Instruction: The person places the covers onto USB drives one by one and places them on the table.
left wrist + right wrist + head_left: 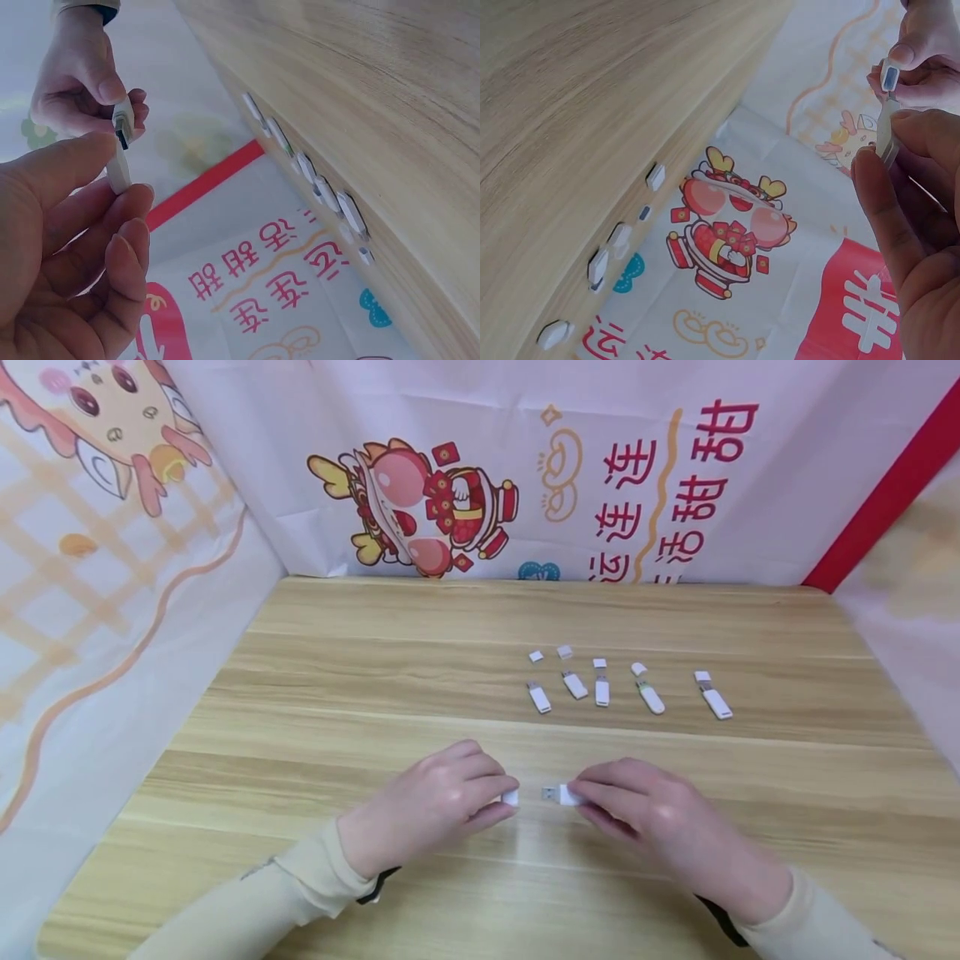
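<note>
My left hand (442, 797) pinches a small white USB cap (510, 797) between thumb and fingertips, low over the wooden table. Facing it across a narrow gap is a white USB flash drive (567, 795), its metal plug bare and pointing left. My right hand (660, 810) grips the drive by its body between thumb and fingers. The left wrist view has the cap (118, 172) in the near fingers and the plug just beyond it. From the right wrist, the cap's hollow opening shows (890, 77), with the drive (885, 131) lined up roughly toward it.
Several white USB drives, one of them the rounded drive (651, 697) with a green edge, lie in a row beyond my hands. Each has a loose cap, such as the leftmost cap (536, 656), by its plug end. A printed cloth (465, 410) hangs behind the table (360, 635).
</note>
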The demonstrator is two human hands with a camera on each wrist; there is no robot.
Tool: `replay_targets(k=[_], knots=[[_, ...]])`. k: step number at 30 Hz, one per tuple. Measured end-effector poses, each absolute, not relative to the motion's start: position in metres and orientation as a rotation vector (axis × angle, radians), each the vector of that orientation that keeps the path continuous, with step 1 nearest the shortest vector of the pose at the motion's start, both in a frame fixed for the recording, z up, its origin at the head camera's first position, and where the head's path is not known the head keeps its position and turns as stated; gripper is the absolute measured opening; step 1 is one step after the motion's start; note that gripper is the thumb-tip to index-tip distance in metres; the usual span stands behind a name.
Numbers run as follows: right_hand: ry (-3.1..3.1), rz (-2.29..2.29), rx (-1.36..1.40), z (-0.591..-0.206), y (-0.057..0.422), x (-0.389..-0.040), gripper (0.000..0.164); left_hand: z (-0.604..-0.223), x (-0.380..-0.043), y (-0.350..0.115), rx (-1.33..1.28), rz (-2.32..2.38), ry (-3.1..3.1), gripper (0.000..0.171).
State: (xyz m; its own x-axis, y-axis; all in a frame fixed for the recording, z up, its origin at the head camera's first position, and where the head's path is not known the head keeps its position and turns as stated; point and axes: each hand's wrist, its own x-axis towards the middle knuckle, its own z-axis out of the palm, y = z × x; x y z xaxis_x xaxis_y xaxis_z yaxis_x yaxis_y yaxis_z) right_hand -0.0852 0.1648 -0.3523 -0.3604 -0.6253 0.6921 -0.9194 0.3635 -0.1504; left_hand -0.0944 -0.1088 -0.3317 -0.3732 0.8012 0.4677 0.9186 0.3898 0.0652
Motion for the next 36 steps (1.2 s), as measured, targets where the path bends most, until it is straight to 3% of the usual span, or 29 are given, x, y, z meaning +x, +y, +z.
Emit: replay_targets(k=[36], knots=[[-2.141, 0.746, 1.372, -0.345, 0.145, -0.078, 0.034, -0.327, -0.093, -0.1, -1.519, -0.394, -2.232, 0.017]])
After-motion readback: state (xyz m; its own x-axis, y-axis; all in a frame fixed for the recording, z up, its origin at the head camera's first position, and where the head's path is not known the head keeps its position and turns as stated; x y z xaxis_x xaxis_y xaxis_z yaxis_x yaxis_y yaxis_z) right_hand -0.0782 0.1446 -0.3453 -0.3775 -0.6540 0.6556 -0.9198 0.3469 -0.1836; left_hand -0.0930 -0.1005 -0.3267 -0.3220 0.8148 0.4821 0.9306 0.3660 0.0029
